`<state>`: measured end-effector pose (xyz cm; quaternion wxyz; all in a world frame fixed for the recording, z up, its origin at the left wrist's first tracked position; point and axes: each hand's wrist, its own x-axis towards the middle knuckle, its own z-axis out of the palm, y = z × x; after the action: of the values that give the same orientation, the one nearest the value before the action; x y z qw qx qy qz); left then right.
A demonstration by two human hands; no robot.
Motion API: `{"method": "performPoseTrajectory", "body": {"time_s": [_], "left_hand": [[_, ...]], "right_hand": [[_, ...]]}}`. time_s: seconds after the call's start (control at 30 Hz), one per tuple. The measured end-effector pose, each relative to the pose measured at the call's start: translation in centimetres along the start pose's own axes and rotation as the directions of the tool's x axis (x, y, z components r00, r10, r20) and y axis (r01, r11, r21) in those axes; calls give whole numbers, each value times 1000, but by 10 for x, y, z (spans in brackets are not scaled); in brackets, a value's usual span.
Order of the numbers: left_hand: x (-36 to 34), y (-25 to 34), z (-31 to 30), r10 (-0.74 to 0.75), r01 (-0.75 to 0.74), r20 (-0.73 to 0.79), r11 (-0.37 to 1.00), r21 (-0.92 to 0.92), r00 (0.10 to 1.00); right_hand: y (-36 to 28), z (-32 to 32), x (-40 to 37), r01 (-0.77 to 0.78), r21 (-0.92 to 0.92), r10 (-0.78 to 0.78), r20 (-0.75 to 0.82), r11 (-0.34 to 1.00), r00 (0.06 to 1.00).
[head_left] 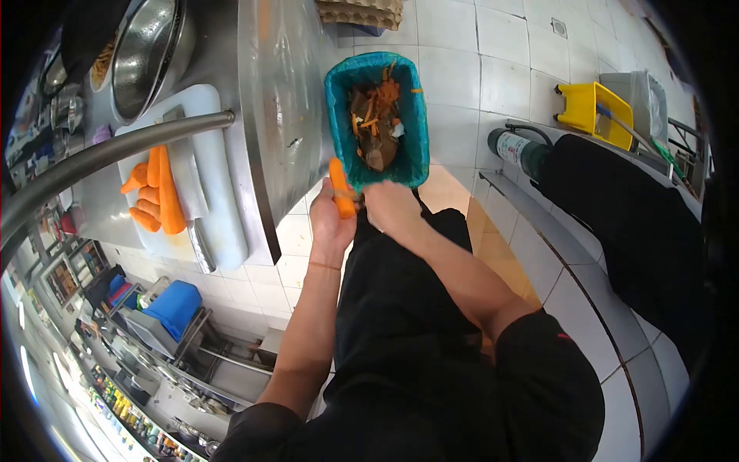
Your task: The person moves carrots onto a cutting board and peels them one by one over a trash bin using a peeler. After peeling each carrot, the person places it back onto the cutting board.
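My left hand point(329, 223) is closed around a peeled-looking orange carrot point(337, 175), held upright near the bin's close edge. Just beside it, my right hand point(394, 208) is curled shut and a little blurred; whatever its fingers grip is hidden. Both hands are over the near rim of a bin point(423, 123) lined with a teal bag. Inside lie orange peelings point(385, 96) and brown scraps point(377, 150). To the left, several carrots point(170, 196) rest on a white cutting board point(225, 223), alongside a knife point(202, 245) with a wide blade.
A steel counter point(223, 46) with a metal rail point(154, 131) runs along my left, carrying a metal bowl point(138, 65). On the right are a dark green cylinder point(508, 146) and a yellow bucket point(589, 108). Egg trays point(362, 11) sit beyond the bin, on white floor tiles.
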<state>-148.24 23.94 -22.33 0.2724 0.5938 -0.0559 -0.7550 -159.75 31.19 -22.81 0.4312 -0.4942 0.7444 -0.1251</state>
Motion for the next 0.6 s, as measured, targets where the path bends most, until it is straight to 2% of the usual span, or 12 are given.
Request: {"method": "performPoseTrajectory", "body": {"time_s": [0.2, 0.23, 0.27, 0.3, 0.33, 0.37, 0.4, 0.43, 0.47, 0.5, 0.53, 0.6], "left_hand": [[-53, 23, -12, -43, 14, 207, 990, 140, 977], [-61, 30, -19, 0, -34, 194, 984, 175, 981], [-68, 39, -24, 50, -87, 181, 976, 201, 982], [-84, 53, -25, 141, -192, 196, 942, 274, 970], [-98, 67, -30, 194, -238, 190, 940, 246, 962], [-108, 80, -37, 329, -356, 143, 900, 251, 934], [-114, 95, -46, 449, -457, 93, 851, 260, 889], [-107, 110, -65, 613, -606, 56, 758, 240, 788], [-112, 133, -72, 702, -669, 29, 664, 334, 711], [-114, 155, -80, 794, -708, -36, 560, 430, 607], [-112, 176, -88, 867, -715, -88, 458, 528, 490], [-103, 220, -105, 856, -664, -106, 464, 587, 505]], "right_hand": [[15, 1, 89, -149, 49, 146, 56, 988, 988], [38, 32, 117, -92, 35, 89, 81, 995, 993], [79, 81, 153, 218, -188, -210, 58, 958, 976], [64, 48, 128, 208, -13, -203, 150, 978, 967], [92, 85, 149, 114, 71, -115, 5, 991, 993], [79, 59, 128, -62, 148, 40, 144, 987, 989], [89, 62, 122, 13, 335, -50, 101, 942, 994], [33, -2, 80, -339, 280, 249, 311, 898, 917], [44, 5, 78, -159, 323, 108, 170, 933, 979], [33, -9, 69, -245, 257, 180, 252, 935, 951], [40, 4, 65, -172, 382, 145, 98, 908, 985], [28, -12, 60, -318, 221, 263, 246, 922, 933]]}}
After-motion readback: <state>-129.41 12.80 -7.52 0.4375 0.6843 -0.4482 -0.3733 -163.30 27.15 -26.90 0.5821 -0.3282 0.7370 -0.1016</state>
